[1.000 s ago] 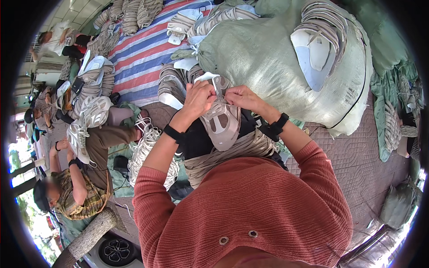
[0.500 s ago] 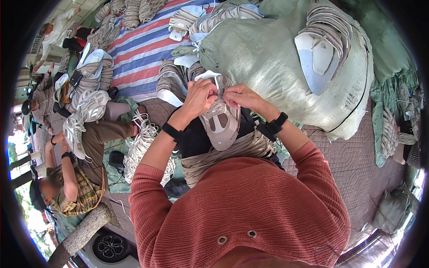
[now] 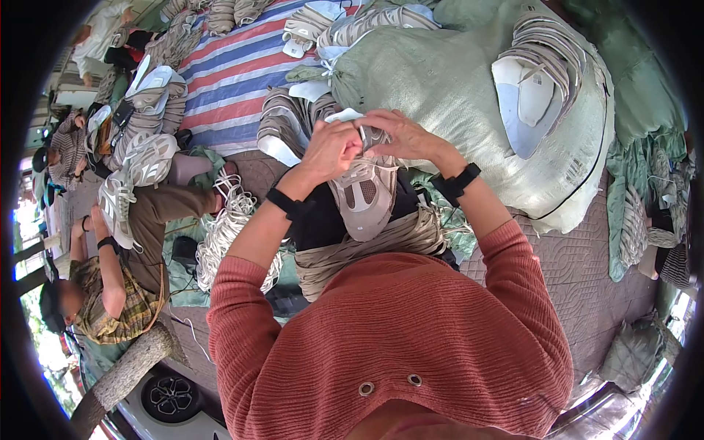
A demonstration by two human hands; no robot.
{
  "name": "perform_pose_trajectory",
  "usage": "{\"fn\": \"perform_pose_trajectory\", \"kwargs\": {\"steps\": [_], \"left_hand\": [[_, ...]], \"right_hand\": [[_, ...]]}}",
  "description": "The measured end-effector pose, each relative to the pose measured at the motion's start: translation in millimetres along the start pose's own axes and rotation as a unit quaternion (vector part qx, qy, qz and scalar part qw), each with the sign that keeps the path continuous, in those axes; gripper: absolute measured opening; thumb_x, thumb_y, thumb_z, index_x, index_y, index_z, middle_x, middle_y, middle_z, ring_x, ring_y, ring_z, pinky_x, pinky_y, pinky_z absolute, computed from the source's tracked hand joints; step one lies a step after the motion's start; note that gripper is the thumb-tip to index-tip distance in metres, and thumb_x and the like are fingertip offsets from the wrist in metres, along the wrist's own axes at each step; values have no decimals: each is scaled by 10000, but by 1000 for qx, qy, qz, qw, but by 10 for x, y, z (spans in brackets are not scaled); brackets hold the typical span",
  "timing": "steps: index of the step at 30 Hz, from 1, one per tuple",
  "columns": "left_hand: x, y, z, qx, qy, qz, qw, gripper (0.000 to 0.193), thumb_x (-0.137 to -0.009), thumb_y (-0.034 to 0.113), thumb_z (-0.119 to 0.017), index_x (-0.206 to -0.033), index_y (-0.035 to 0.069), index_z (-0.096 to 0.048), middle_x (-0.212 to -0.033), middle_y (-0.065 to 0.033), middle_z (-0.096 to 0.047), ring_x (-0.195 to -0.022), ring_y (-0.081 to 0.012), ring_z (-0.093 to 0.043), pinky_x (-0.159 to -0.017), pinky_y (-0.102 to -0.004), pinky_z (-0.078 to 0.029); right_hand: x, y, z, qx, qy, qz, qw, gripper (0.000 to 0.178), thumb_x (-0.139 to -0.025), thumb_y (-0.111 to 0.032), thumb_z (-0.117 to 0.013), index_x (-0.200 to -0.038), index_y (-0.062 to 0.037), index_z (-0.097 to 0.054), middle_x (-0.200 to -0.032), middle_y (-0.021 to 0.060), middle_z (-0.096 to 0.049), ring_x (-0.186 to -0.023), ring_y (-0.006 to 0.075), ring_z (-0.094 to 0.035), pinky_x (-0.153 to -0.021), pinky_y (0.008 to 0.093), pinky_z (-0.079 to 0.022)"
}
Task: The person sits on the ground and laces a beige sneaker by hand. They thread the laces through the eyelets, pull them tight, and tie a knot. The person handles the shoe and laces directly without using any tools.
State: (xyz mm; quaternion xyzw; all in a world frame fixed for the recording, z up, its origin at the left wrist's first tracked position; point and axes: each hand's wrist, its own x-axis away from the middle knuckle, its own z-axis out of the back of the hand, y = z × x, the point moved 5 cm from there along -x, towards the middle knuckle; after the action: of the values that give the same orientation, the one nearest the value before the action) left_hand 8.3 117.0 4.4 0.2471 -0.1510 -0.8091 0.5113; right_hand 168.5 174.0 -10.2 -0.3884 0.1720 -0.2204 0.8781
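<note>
A beige and grey shoe upper (image 3: 364, 209) rests over my lap, its rounded toe toward me and pale lacing across its middle. My left hand (image 3: 331, 152) is closed in a pinch at the left of the lacing; the thing between its fingertips is too small to make out. Opposite it, my right hand (image 3: 409, 137) curves over the upper's far end, gripping its edge between thumb and fingers. Across my lap, below the toe, lies a thick bundle of beige shoelaces (image 3: 367, 253). Beyond my hands, stacked shoe uppers (image 3: 282, 121) lean together.
A large pale woven sack (image 3: 469, 147) stands ahead on the right, with nested uppers (image 3: 539, 81) on top. Striped sheeting (image 3: 231, 81) spreads at the far left. White laces (image 3: 224, 242) heap beside me. A seated co-worker (image 3: 110, 293) holds another upper (image 3: 119, 209) at left.
My right hand has lifted and spread its fingers over the upper's far end, from a closed pinch at its side. My left hand stays pinched near the same place.
</note>
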Motion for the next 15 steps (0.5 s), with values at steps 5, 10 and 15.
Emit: {"fn": "perform_pose_trajectory", "kwargs": {"steps": [5,10,15], "left_hand": [[272,-891,1644,-230,196,139,943,123,-733,189,-701,-819,107,-671,-786,-79,-658,-706,-301,-640,-636,-426,-480],[1784,-1798,4184,-454,343,430,701,357,-813,407,-626,-905,72,-703,-874,-132,-701,-805,-322,-672,-752,-434,-510],[2224,-1632,4335,-528,387,339,676,367,-819,414,-604,-869,64,-701,-876,-138,-686,-821,-323,-655,-774,-427,-502]], "right_hand": [[50,52,13,-33,-7,11,999,316,-935,-355,-581,-1201,-184,-579,-1238,78,-563,-1189,283,-512,-1039,382,-374],[31,-53,-6,4,-24,-8,1000,221,-965,-271,-546,-1146,-154,-595,-1293,118,-538,-1196,323,-514,-1022,414,-397],[-24,-166,-4,125,-35,-12,991,187,-941,-267,-573,-1096,-168,-611,-1199,100,-558,-1110,304,-547,-960,421,-403]]}}
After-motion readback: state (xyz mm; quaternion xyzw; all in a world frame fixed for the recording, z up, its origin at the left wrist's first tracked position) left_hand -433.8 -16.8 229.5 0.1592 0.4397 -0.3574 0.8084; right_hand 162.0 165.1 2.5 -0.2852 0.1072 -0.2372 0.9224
